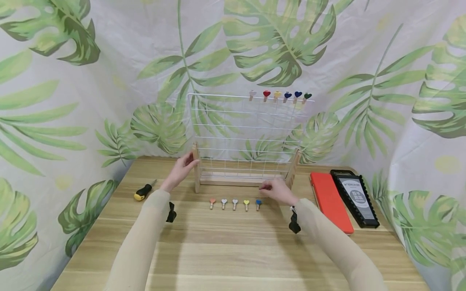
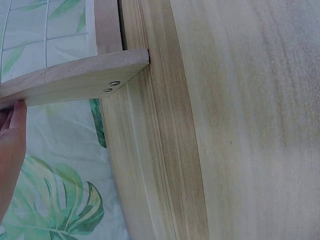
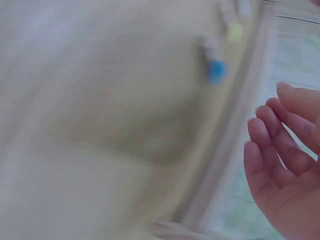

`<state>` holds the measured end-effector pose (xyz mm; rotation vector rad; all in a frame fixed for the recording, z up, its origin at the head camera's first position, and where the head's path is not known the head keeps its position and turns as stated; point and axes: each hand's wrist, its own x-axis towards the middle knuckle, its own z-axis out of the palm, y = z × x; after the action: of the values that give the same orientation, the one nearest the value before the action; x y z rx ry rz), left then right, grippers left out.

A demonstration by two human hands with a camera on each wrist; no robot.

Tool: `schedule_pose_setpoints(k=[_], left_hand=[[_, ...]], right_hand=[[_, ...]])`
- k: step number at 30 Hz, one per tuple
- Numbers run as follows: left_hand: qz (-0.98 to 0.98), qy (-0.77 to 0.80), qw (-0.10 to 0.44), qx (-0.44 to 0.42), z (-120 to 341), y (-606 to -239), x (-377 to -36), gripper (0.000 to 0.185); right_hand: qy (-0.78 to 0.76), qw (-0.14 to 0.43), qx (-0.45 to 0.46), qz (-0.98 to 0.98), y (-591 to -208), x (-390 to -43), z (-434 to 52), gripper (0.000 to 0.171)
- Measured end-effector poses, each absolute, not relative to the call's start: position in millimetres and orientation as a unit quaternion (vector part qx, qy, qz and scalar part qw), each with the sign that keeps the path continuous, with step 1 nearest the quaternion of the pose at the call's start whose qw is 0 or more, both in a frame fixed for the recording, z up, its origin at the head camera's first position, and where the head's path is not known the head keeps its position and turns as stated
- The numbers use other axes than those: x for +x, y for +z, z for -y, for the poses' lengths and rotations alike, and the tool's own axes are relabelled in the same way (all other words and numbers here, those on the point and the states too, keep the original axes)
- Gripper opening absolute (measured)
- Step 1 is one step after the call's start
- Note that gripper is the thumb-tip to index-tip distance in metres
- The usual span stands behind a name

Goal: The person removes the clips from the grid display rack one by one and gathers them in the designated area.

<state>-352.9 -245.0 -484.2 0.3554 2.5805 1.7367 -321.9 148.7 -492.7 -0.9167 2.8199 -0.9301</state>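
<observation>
A white wire grid rack (image 1: 251,139) stands in a wooden base at the back of the table. My left hand (image 1: 183,166) holds the left wooden post (image 2: 75,82), its thumb at the post's near side; the other fingertips are partly hidden. My right hand (image 1: 277,190) hovers before the base's right part, fingers loosely bent with nothing between them (image 3: 285,150). Just left of it lies a blue heart clothespin (image 1: 258,203). Beside that, in a row, are a yellow heart clothespin (image 1: 246,203), two pale ones (image 1: 235,203) and an orange one (image 1: 212,202).
Several heart clothespins (image 1: 287,96) are clipped along the rack's top right wire. A yellow-black screwdriver (image 1: 144,191) lies at the left. On the right are a red case (image 1: 330,202) and a black holder (image 1: 354,198) with a printed label. A leaf-patterned cloth (image 1: 120,81) hangs behind.
</observation>
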Motion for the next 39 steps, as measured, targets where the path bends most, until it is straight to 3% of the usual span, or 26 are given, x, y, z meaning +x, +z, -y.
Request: schedule_pose_setpoints(k=[9,15,22,39], left_hand=[[-0.822,0.559,0.015,0.111,245.9,-481.0,-347.4,0.068],[-0.827,0.552,0.012,0.108,247.4,-487.9,-347.9,0.072],[-0.823,0.556,0.004,0.111,246.3,-486.8,-352.7,0.071],[-0.827,0.553,0.005,0.106,246.1,-483.8,-350.7,0.071]], right_hand=[[-0.327,-0.08,-0.316,-0.887,-364.5,-328.5,-136.6,0.02],[-0.343,-0.179,-0.363,-0.848,-271.3,-323.5,-124.3,0.021],[-0.298,-0.277,-0.397,-0.823,-211.5,-335.2,-114.0,0.02],[-0.229,-0.182,-0.38,-0.878,-190.6,-376.9,-97.4,0.021]])
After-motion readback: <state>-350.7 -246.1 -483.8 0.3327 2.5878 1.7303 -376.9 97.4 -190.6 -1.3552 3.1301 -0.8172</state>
